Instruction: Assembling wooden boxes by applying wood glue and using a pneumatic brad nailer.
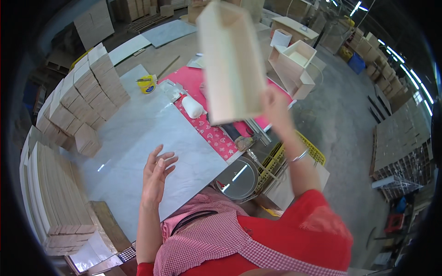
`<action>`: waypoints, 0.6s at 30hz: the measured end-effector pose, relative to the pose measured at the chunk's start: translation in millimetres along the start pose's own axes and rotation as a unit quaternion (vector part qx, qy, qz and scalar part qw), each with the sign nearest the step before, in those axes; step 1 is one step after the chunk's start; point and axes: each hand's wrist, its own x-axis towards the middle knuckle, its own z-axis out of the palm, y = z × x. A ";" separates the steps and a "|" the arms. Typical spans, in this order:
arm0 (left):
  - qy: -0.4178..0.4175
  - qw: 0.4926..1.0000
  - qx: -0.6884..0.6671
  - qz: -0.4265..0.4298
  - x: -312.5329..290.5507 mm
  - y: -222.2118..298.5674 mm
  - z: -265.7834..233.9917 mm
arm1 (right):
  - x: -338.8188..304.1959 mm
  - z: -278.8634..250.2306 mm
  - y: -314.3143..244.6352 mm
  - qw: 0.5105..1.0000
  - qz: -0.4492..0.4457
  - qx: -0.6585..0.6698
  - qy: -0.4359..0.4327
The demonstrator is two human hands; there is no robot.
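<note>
A long open-topped wooden box (232, 69), slightly blurred, is held up over the far right part of the table. My right hand (277, 108) grips its near right end, the arm stretched forward. My left hand (158, 172) hovers above the grey table top (138, 133), fingers apart and nothing in them. Beyond the left hand, on a pink patterned cloth (209, 131), lie a white bottle (192, 107) and a dark nail gun (235, 138) with a hose; the raised box hides part of the cloth.
Stacks of wooden blocks or boxes (83, 92) stand at the table's left, with piled thin boards (57, 193) nearer. A yellow tub (146, 84) sits at the back. Assembled wooden boxes (297, 57) are piled at the far right. A yellow basket (309, 148) and a round stool (237, 178) are beside the table.
</note>
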 end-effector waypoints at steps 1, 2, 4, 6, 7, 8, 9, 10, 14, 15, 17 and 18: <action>0.001 1.000 0.000 -0.004 -2.7 -3.2 -5.1 | 27.9 -27.7 11.7 0.997 -0.005 -0.075 0.014; -0.002 1.000 0.003 -0.011 -4.5 -9.0 -11.1 | 54.7 -58.2 18.5 0.988 -0.009 -0.149 0.037; -0.007 1.000 0.011 -0.025 -12.8 -19.7 -22.7 | 115.3 -115.4 63.7 0.961 0.009 -0.271 0.064; 0.018 0.999 -0.003 -0.032 -23.4 -25.5 -30.6 | 172.4 -163.0 84.7 0.944 0.011 -0.324 0.057; 0.037 0.999 -0.016 -0.033 -26.6 -28.0 -33.4 | 192.6 -180.6 97.0 0.932 0.022 -0.355 0.072; 0.059 0.997 -0.028 -0.031 -29.6 -31.1 -36.9 | 210.6 -192.0 107.1 0.919 0.029 -0.384 0.087; 0.062 0.997 -0.031 -0.033 -32.4 -35.7 -41.1 | 223.7 -201.5 119.0 0.918 0.027 -0.386 0.084; 0.090 0.995 -0.035 -0.031 -36.7 -40.3 -46.0 | 235.3 -206.6 133.7 0.915 0.048 -0.395 0.071; 0.156 0.986 -0.051 -0.020 -54.3 -50.4 -46.2 | 261.0 -222.4 177.4 0.904 0.116 -0.409 0.040; 0.172 0.984 -0.054 -0.016 -60.2 -48.1 -43.9 | 263.3 -221.0 185.6 0.905 0.147 -0.398 0.030; 0.186 0.981 -0.057 -0.011 -69.6 -51.7 -43.6 | 271.6 -221.5 199.6 0.904 0.179 -0.387 0.020; 0.168 0.983 -0.068 -0.008 -76.9 -54.8 -48.4 | 274.1 -216.6 202.3 0.912 0.191 -0.362 0.014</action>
